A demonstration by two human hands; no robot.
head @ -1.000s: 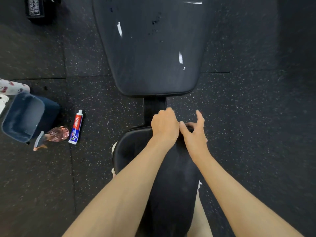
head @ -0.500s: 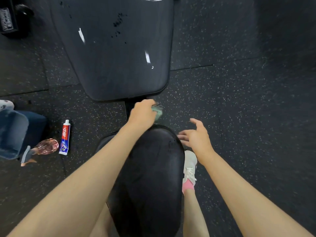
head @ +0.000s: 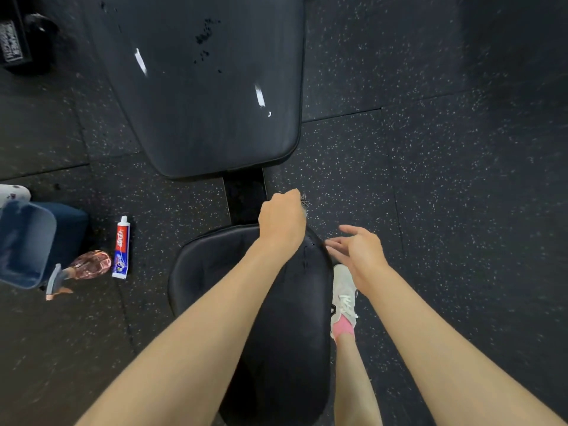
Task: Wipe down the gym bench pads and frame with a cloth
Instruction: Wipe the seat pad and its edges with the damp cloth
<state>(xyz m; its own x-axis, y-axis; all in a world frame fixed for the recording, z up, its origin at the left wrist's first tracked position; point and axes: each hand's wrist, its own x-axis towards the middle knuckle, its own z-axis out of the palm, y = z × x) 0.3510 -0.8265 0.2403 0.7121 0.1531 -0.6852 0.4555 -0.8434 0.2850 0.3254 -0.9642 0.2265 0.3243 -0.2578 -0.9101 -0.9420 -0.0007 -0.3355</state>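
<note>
A: Left fingers first?

B: Your left hand (head: 282,221) is balled into a fist. Its fingers (head: 287,198) are curled tight round the cloth (head: 304,203), and only a speckled scrap of it pokes out at the right of your knuckles.

A: Where does that fist sit?

B: It's over the front edge of the seat pad (head: 215,272), beside the frame (head: 244,195), the dark bar running from there up to the back pad (head: 199,118). The back of your hand faces up, your wrist is straight, and your forearm slants across the seat pad. I cannot tell whether the cloth touches anything, because your hand hides most of it.

A: Right fingers?

B: Your right hand (head: 361,253) is loose and holds nothing. The fingers (head: 336,250) are spread and slightly bent, pointing left toward your fist, with one raised above the rest. Their tips are at the seat pad's right front corner. I cannot tell whether they touch it or lie just beside it.

A: What's around them?

B: Just below your right fingers, a pale shoe (head: 344,298) stands on the floor (head: 445,210) beside the seat pad. Well to the left of your left fingers lie a tube (head: 121,247), a pink bottle (head: 89,265) on its side, and a blue bin (head: 24,244). Beyond your left fingers, the back pad shows two white streaks and some dark specks.
</note>
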